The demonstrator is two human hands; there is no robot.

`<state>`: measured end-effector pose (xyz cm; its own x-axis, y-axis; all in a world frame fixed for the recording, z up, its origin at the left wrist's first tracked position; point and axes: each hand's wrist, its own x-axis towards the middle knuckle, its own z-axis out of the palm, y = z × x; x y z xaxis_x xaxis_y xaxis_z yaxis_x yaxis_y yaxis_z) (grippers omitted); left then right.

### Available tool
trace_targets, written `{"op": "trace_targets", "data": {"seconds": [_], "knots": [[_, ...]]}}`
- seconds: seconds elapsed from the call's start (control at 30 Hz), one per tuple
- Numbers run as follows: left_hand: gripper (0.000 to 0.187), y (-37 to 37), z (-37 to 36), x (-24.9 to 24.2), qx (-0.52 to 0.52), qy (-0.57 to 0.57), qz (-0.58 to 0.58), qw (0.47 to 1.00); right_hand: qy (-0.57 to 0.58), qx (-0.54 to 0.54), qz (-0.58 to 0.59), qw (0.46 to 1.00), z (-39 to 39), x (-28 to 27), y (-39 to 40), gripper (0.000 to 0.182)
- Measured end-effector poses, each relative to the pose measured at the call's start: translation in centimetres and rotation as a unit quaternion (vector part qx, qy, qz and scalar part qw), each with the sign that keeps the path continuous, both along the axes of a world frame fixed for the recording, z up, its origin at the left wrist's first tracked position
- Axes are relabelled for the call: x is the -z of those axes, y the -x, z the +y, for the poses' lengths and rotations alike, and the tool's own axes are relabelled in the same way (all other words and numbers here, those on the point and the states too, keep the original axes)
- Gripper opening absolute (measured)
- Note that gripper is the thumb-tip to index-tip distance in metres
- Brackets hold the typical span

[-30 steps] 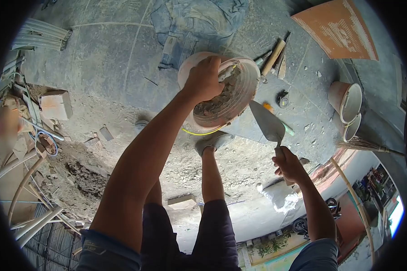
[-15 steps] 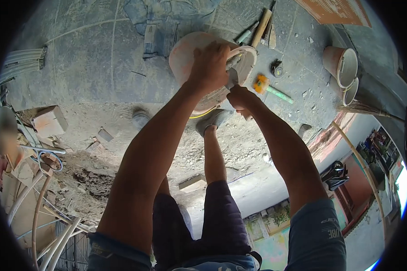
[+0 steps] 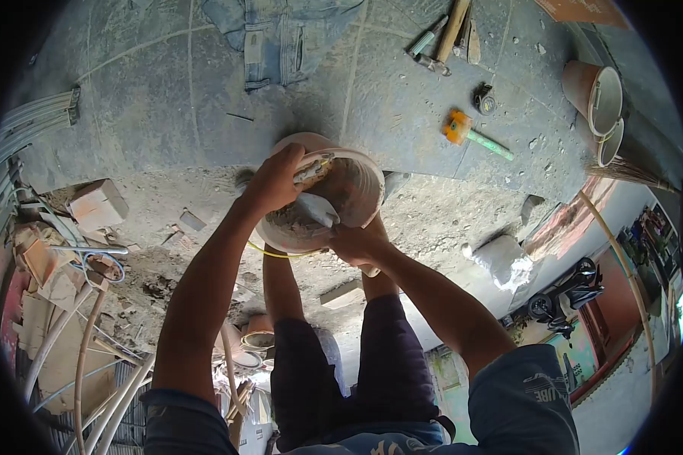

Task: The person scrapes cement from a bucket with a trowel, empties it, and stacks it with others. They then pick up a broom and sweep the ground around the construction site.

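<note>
A pale, dusty bucket (image 3: 368, 171) is tipped with its mouth towards me, in front of my legs. My left hand (image 3: 277, 182) grips its rim on the left side, fingers closed over the edge. In my right hand (image 3: 357, 244), at the near side of the rim, is a trowel (image 3: 319, 209). The blade lies inside the bucket, and the butt of the handle shows below my fist. Greyish residue coats the inner wall. A yellow-covered bail handle (image 3: 281, 253) hangs below the near rim.
On the grey floor are a hammer (image 3: 454, 30), an orange-headed mallet (image 3: 457, 127), a tape measure (image 3: 483, 98) and jeans (image 3: 281, 45). Two buckets (image 3: 605, 102) and a broom (image 3: 637, 173) stand at right. A block (image 3: 99, 205) sits left on rubble; bamboo poles (image 3: 83, 364) lean nearby.
The bucket has come off the grey floor towards my legs, and its mouth has turned more to me. The trowel blade shows more fully inside it. Both hands keep their holds.
</note>
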<state>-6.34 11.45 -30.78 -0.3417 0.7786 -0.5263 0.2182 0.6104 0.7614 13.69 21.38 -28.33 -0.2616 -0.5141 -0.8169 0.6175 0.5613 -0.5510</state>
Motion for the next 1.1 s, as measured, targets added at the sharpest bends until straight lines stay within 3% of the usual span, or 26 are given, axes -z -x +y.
{"op": "trace_targets", "data": {"seconds": [0.03, 0.1, 0.17, 0.27, 0.33, 0.43, 0.47, 0.6, 0.7, 0.77, 0.9, 0.97, 1.03, 1.1], "knots": [[0.041, 1.2, 0.3, -0.8, -0.002, 0.004, 0.004, 1.000, -0.118, 0.170, -0.048, 0.977, 1.1, -1.3, -0.5, 0.043], [0.041, 4.3, 1.4, -2.0, 0.002, -0.021, 0.010, 1.000, -0.163, 0.175, -0.009, 0.971, 5.8, -5.4, 1.4, 0.047], [0.040, 7.0, 3.4, -3.0, -0.011, -0.031, 0.037, 0.999, -0.228, 0.153, -0.004, 0.962, 9.9, -7.7, 2.9, 0.050], [0.045, 10.3, 6.7, -4.5, 0.037, -0.033, 0.110, 0.993, -0.336, 0.069, 0.146, 0.928, 14.9, -8.3, 3.1, 0.050], [0.054, 11.6, 8.0, -5.2, -0.057, -0.070, 0.033, 0.995, -0.393, 0.023, 0.232, 0.890, 16.9, -8.4, 4.0, 0.042], [0.068, 12.3, 6.3, -3.3, -0.042, -0.028, 0.054, 0.997, -0.423, -0.009, 0.226, 0.877, 18.6, -6.6, 4.5, 0.037], [0.073, 12.4, 5.3, -2.6, -0.030, -0.005, -0.010, 1.000, -0.439, -0.017, 0.220, 0.871, 18.7, -6.1, 4.7, 0.030], [0.060, 9.4, 2.5, -1.8, -0.132, -0.044, -0.028, 0.990, -0.433, -0.076, 0.138, 0.887, 18.1, -3.3, 3.9, 0.021], [0.070, 6.9, 2.1, -1.5, -0.109, -0.081, 0.046, 0.990, -0.407, 0.013, 0.114, 0.906, 15.6, 0.0, 1.8, 0.012], [0.069, 4.5, 2.9, -2.8, -0.061, -0.074, 0.155, 0.983, -0.387, 0.045, 0.091, 0.916, 12.4, 3.0, -0.7, 0.025], [0.068, 2.6, 0.5, -1.5, -0.103, -0.081, 0.155, 0.979, -0.320, 0.216, 0.002, 0.922, 4.3, 5.4, -2.6, 0.043], [0.068, 2.9, -0.5, -0.2, -0.134, -0.106, 0.144, 0.975, -0.292, 0.237, 0.074, 0.924, 0.5, 7.0, -3.6, 0.043], [0.067, 3.6, -1.0, 0.2, -0.141, -0.140, 0.139, 0.970, -0.223, 0.312, 0.061, 0.922, -2.5, 7.8, -2.4, 0.042], [0.062, 4.2, -1.8, 0.9, -0.156, -0.136, 0.132, 0.969, -0.139, 0.394, -0.027, 0.908, -5.4, 7.7, -0.2, 0.040]]}}
